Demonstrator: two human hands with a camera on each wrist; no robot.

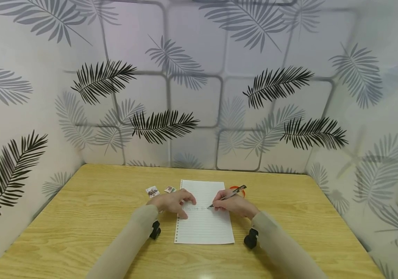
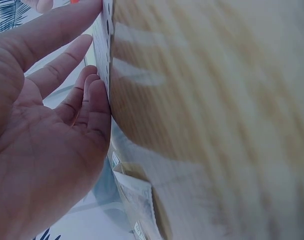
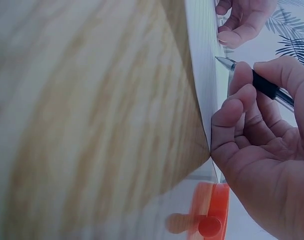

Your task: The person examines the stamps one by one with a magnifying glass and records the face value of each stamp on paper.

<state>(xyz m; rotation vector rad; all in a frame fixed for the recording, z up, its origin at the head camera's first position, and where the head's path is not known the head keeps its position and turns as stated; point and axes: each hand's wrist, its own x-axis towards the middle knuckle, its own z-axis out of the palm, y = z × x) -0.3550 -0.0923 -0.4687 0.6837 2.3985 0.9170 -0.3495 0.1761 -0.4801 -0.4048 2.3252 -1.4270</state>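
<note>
A lined sheet of paper (image 1: 204,228) with punched holes down its left edge lies on the wooden table. Faint handwriting (image 1: 193,209) runs across its middle. My right hand (image 1: 235,203) pinches a black pen (image 1: 234,192) between thumb and fingers, its tip at the end of the writing. In the right wrist view the pen (image 3: 264,84) shows a dark grip and pointed metal tip near the paper (image 3: 204,85). My left hand (image 1: 171,202) rests on the sheet's left side, fingers loosely bent and holding nothing; its palm (image 2: 36,135) shows in the left wrist view.
Small printed paper pieces (image 1: 152,191) lie left of the sheet, one (image 1: 170,189) close to its edge. Beyond my right hand sits a round orange-red object (image 1: 237,190), partly hidden. Leaf-patterned walls (image 1: 192,97) bound the table (image 1: 108,193) at the back and sides.
</note>
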